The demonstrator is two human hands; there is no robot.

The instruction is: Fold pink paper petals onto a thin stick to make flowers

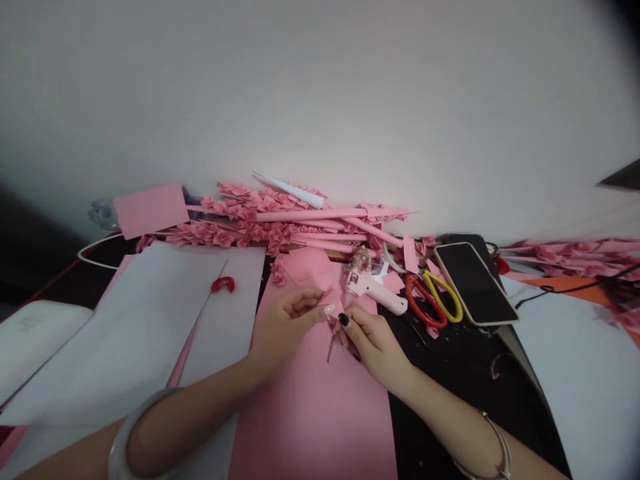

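My left hand [287,315] and my right hand [369,340] meet over a large pink paper sheet [313,407] on the table. Both pinch a small folded pink paper piece [332,301] between their fingertips. A thin pink strip hangs down from that piece. Just behind the hands lies a pink glue gun [370,285]. A bangle sits on my left wrist and a thin bracelet on my right.
A heap of pink paper flowers and rolled pink tubes [280,223] lies at the back by the wall. Scissors with red and yellow handles [433,300] and a phone [475,283] lie right of the glue gun. White sheets [145,320] cover the left side.
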